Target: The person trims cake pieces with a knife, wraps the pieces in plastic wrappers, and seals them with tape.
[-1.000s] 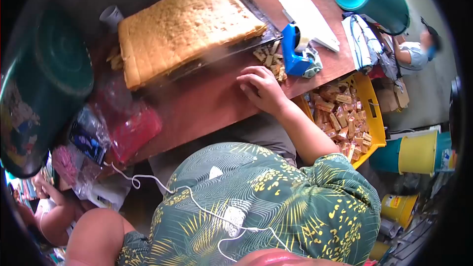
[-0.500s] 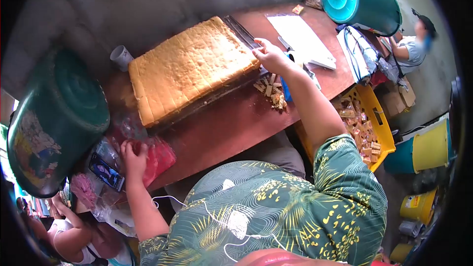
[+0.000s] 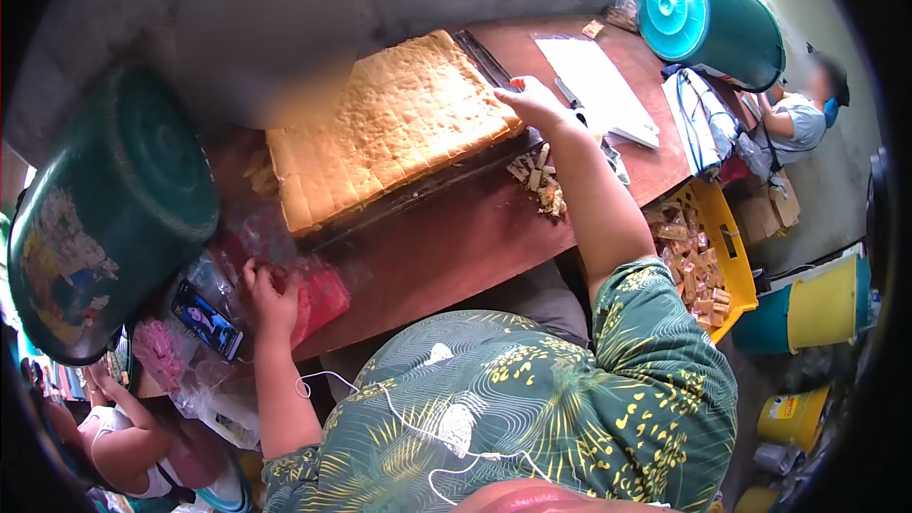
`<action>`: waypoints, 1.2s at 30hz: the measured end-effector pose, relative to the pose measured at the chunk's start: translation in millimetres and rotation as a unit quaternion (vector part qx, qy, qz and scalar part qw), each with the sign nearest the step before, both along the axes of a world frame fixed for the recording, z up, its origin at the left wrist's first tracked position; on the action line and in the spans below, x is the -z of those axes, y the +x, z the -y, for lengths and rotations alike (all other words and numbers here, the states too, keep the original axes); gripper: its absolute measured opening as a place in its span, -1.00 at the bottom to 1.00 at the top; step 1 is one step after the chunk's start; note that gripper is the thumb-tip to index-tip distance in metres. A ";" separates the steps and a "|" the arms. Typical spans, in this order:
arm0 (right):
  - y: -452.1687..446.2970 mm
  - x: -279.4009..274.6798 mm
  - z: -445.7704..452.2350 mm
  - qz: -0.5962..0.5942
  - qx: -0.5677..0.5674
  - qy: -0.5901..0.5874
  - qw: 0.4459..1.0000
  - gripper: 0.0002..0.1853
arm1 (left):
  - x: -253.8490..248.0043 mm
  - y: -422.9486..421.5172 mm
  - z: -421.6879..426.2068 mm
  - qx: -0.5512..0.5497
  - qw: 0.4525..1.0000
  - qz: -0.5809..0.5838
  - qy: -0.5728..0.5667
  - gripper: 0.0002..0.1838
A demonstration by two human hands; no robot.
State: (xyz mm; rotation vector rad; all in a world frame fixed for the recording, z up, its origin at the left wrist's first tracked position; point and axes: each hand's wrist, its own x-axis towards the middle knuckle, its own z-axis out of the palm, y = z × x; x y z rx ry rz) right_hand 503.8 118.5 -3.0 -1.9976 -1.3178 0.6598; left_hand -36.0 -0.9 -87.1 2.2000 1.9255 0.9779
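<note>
A big golden baked slab (image 3: 389, 123) with scored lines lies on a dark tray on the brown table (image 3: 427, 233). At its right corner is my right hand (image 3: 537, 104), thumb and forefinger apart; I cannot see the other fingers well. Cut pale pieces (image 3: 540, 180) lie in a heap below that hand. My left hand (image 3: 273, 299), fingers bent and apart, rests by a red plastic packet (image 3: 323, 294) at the table's near left edge. A phone (image 3: 206, 318) with a lit screen lies just left of it.
A dark green bin (image 3: 123, 180) stands left. White boards (image 3: 598, 85) and a knife (image 3: 567, 92) lie right of the slab, near a teal bin (image 3: 712, 24). A yellow crate (image 3: 731, 256) holds wrapped pieces. Other people sit at far right (image 3: 798, 123) and lower left (image 3: 128, 427).
My right hand has moved from the table's middle up to the slab's corner. My left hand, unseen at first, has come into view at the red packet. The camera view has shifted.
</note>
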 end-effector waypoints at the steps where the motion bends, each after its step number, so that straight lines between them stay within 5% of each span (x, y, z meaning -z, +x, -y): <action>1: 2.3 -0.9 -0.2 -0.017 -0.004 -0.002 1.000 -0.11 | 0.5 -1.1 1.0 -0.002 1.000 -0.003 0.007 -0.63; 11: 4.6 -11.7 -7.3 0.013 -0.082 -0.016 0.996 -0.07 | -18.6 12.7 9.3 -0.020 0.999 -0.048 0.004 -0.57; 17: 17.8 -9.5 1.6 0.091 -0.015 0.000 0.996 -0.17 | -11.4 6.6 7.0 -0.013 0.999 -0.039 0.021 -0.58; 23: 15.8 -19.3 19.6 -0.005 -0.037 0.052 0.998 -0.28 | -9.7 6.4 5.8 -0.018 1.000 -0.020 0.011 -0.67; 27: -2.4 -24.0 39.8 -0.113 -0.048 0.183 0.975 -0.27 | -6.5 1.7 7.3 -0.018 0.980 0.194 0.032 -0.78; 29: -26.4 -37.1 68.6 0.005 -0.110 0.182 0.977 -0.33 | -17.6 9.6 13.0 0.002 0.975 0.169 0.146 -0.81; 30: -32.5 -32.3 73.2 0.057 -0.137 0.192 0.970 -0.34 | -36.8 20.2 16.7 0.059 0.981 0.066 0.173 -0.81; 34: -32.7 -19.8 69.8 0.202 -0.142 0.194 0.950 -0.30 | -82.7 86.5 14.6 0.183 0.966 0.048 0.177 -0.81; 36: -30.5 -30.0 74.4 0.151 -0.136 0.144 0.968 -0.27 | -97.0 112.8 5.3 0.237 0.956 0.049 0.168 -0.80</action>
